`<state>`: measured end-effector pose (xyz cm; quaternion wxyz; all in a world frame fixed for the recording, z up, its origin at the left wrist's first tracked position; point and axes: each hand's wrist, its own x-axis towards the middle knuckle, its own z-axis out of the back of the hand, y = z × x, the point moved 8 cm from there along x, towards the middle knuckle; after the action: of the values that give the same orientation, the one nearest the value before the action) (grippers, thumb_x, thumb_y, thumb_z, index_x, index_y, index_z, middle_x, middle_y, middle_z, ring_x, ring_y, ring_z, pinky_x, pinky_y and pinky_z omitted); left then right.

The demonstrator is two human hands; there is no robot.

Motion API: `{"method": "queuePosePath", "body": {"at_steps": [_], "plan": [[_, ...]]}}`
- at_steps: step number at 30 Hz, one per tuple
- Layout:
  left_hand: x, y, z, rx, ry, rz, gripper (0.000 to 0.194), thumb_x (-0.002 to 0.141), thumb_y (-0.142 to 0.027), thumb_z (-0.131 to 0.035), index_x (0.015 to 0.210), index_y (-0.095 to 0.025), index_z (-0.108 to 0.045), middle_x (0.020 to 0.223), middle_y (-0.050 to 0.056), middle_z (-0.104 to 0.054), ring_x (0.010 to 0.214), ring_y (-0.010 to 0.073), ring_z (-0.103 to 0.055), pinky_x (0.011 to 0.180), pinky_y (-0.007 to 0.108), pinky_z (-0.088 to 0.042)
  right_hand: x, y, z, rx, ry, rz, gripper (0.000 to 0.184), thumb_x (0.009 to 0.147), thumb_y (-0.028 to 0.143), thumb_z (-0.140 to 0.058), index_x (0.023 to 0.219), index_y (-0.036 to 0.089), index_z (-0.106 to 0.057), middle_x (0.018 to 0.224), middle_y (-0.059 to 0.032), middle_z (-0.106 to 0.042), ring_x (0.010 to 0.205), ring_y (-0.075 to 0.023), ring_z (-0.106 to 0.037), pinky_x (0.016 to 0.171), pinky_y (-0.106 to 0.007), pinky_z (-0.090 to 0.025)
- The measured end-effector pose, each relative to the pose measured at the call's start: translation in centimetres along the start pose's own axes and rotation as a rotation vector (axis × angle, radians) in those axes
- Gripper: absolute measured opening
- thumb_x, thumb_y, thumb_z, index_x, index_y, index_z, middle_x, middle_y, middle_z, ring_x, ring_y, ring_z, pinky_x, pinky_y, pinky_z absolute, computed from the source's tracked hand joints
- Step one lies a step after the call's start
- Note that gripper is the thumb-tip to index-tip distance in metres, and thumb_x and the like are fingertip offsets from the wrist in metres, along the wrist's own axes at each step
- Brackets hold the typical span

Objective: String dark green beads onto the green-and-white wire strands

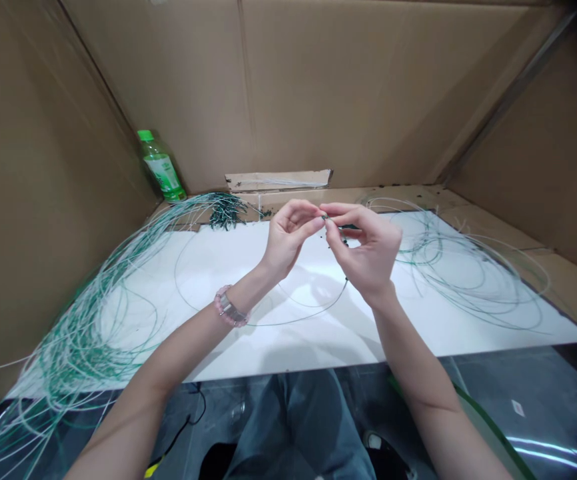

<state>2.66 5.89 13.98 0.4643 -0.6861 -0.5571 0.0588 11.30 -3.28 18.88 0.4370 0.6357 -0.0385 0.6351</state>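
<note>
Here our left hand point(288, 240) and right hand point(366, 250) meet at the fingertips, pinching a thin wire point(298, 321) above the white surface point(318, 347).

White-topped counter point(318, 353), cardboard ledge point(348, 197) along back and right edges. Big tangle of green-and-white wires point(88, 340) covers left end, spilling over front-left corner. Looser coil of same wire point(448, 267) at right end, partly over cardboard. Cluster of dark wire tips point(226, 212) at back edge, left of middle, on ledge. Thin wire loop point(298, 320) lies mid-counter. Green-capped plastic bottle point(161, 167) upright on back-left corner of ledge, beside cardboard wall.
</note>
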Motion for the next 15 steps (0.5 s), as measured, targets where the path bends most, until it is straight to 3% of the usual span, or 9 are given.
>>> {"method": "queuePosePath", "body": {"at_steps": [7,15], "plan": [[0.2,0.4,1.0,0.157,0.006,-0.041,0.02,0.063,-0.024,-0.081,0.076,-0.021,-0.065,0.075,-0.003,-0.07,0.072,0.0076,-0.065,0.071,0.019,-0.051,-0.3,-1.8,0.2,-0.025,0.017,-0.056,0.005,0.081,0.02,-0.064,0.076,0.02,-0.066,0.087,-0.0018,-0.073,0.083,-0.0155,-0.069,0.053,-0.022,-0.055],[0.1,0.3,1.6,0.076,-0.124,-0.043,0.031,0.057,-0.023,-0.084,0.074,-0.019,-0.058,0.069,-0.005,-0.068,0.068,0.0074,-0.065,0.07,0.02,-0.051,-0.7,-1.8,0.6,-0.108,-0.018,-0.006,0.011,0.084,0.02,-0.061,0.087,0.023,-0.071,0.081,-0.0007,-0.072,0.071,-0.0123,-0.064,0.052,-0.022,-0.054]]}}
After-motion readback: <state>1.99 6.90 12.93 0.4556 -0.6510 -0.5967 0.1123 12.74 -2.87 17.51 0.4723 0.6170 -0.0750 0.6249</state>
